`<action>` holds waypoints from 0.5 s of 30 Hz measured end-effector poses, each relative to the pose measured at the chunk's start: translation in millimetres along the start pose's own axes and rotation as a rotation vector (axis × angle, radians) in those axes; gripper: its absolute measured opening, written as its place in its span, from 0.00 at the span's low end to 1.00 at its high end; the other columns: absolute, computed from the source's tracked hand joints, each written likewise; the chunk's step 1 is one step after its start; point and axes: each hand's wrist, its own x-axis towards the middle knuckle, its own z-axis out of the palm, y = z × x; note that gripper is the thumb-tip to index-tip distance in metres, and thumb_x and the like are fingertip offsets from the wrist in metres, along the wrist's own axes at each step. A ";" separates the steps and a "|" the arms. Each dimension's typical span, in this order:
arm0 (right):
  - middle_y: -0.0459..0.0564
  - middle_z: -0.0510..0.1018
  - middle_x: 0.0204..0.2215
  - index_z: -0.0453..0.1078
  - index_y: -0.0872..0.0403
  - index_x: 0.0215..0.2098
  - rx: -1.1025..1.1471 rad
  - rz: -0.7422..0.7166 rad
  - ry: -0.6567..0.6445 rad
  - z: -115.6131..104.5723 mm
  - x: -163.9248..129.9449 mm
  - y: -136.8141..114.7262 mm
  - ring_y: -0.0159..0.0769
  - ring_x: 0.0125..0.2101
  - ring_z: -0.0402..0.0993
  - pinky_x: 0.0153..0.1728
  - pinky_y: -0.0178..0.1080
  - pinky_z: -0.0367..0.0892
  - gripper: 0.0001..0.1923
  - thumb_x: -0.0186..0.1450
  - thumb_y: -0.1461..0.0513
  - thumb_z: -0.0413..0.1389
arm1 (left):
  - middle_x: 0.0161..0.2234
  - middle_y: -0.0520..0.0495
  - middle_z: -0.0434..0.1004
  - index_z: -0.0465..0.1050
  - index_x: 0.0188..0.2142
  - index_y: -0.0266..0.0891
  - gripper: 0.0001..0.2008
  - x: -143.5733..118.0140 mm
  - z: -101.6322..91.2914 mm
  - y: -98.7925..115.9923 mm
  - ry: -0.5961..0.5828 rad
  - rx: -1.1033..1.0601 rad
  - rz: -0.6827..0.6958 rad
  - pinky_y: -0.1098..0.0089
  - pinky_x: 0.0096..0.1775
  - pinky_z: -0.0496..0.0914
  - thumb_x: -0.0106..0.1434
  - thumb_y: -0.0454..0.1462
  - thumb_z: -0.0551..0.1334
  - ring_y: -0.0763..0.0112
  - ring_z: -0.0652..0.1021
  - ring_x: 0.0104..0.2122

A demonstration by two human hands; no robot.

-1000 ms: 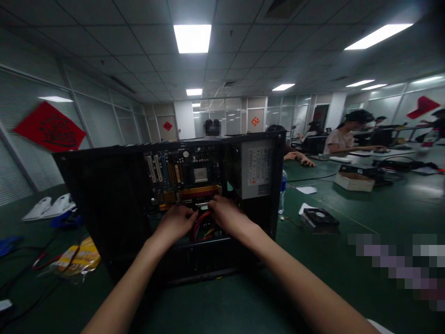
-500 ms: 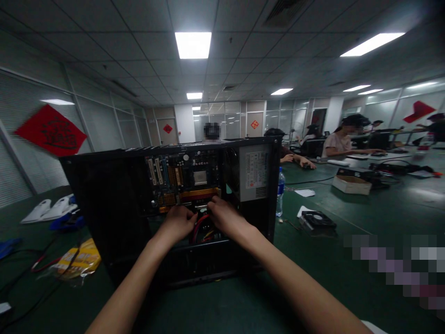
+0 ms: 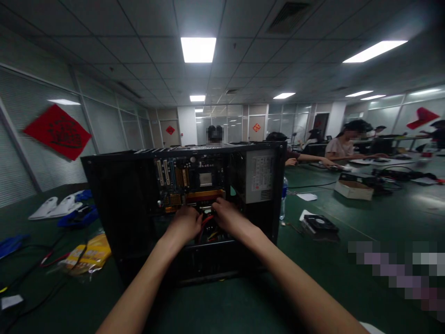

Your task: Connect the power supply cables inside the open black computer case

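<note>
A black computer case (image 3: 135, 253) stands on its side edge with its open side facing me. Inside it are the motherboard (image 3: 206, 179), with orange memory slots, and a grey power supply (image 3: 259, 178). Both my hands reach in at the motherboard's lower edge. My left hand (image 3: 184, 223) has its fingers bent together beside a red cable (image 3: 207, 218); whatever they pinch is hidden. On the cable's other side, my right hand (image 3: 230, 217) is closed, its fingertips on the cable's upper end. More wires hang below, in shadow.
On the green table (image 3: 313, 278), a yellow plastic packet (image 3: 91, 253), white slippers (image 3: 52, 208) and blue items lie left. To the right are a water bottle (image 3: 283, 199), a black fan unit (image 3: 320, 223) and an open carton (image 3: 353, 189). Other people sit beyond.
The view has shifted a little, so the case sits further right in the picture. My hands stay close together at the same spot inside it. A co-worker's arm now stretches out behind the case.
</note>
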 end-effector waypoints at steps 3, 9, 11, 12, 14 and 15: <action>0.54 0.72 0.44 0.70 0.57 0.41 0.009 0.003 0.012 -2.4 -2.3 -0.7 0.36 0.42 0.72 0.38 0.34 0.62 0.09 0.65 0.70 0.50 | 0.26 0.41 0.79 0.78 0.26 0.37 0.17 0.0 1.3 -1.4 0.018 0.018 0.007 0.68 0.30 0.59 0.66 0.39 0.54 0.65 0.76 0.27; 0.55 0.71 0.45 0.69 0.57 0.42 -0.038 0.008 0.009 -1.8 -1.8 -1.6 0.37 0.43 0.73 0.39 0.35 0.64 0.08 0.66 0.69 0.50 | 0.26 0.43 0.79 0.79 0.26 0.37 0.16 2.8 2.0 -3.5 0.006 -0.048 -0.020 0.69 0.30 0.59 0.65 0.39 0.55 0.67 0.76 0.27; 0.55 0.71 0.46 0.68 0.57 0.43 -0.097 -0.004 0.014 0.2 2.2 -1.9 0.38 0.40 0.74 0.37 0.36 0.65 0.09 0.67 0.69 0.50 | 0.25 0.44 0.79 0.78 0.26 0.37 0.16 3.0 1.2 -3.4 -0.012 -0.067 -0.028 0.69 0.29 0.58 0.65 0.38 0.55 0.68 0.76 0.26; 0.56 0.71 0.46 0.68 0.58 0.44 -0.142 -0.016 0.011 0.7 4.7 -2.0 0.38 0.39 0.75 0.35 0.36 0.66 0.09 0.67 0.69 0.49 | 0.24 0.44 0.78 0.78 0.26 0.37 0.16 3.0 0.7 -3.3 -0.017 -0.076 -0.033 0.69 0.29 0.58 0.65 0.38 0.55 0.69 0.75 0.26; 0.58 0.71 0.46 0.67 0.59 0.45 -0.250 -0.061 -0.013 -0.2 9.5 -2.1 0.39 0.35 0.76 0.31 0.37 0.66 0.11 0.68 0.70 0.47 | 0.24 0.45 0.78 0.78 0.26 0.37 0.16 3.1 0.0 -3.3 -0.027 -0.100 -0.040 0.70 0.30 0.59 0.66 0.38 0.55 0.69 0.75 0.26; 0.59 0.71 0.45 0.67 0.59 0.45 -0.302 -0.094 -0.030 -1.6 11.7 -2.0 0.40 0.35 0.76 0.30 0.38 0.67 0.12 0.68 0.70 0.45 | 0.24 0.45 0.78 0.78 0.25 0.37 0.17 3.2 -0.1 -3.5 -0.031 -0.115 -0.040 0.70 0.30 0.59 0.66 0.38 0.55 0.69 0.75 0.26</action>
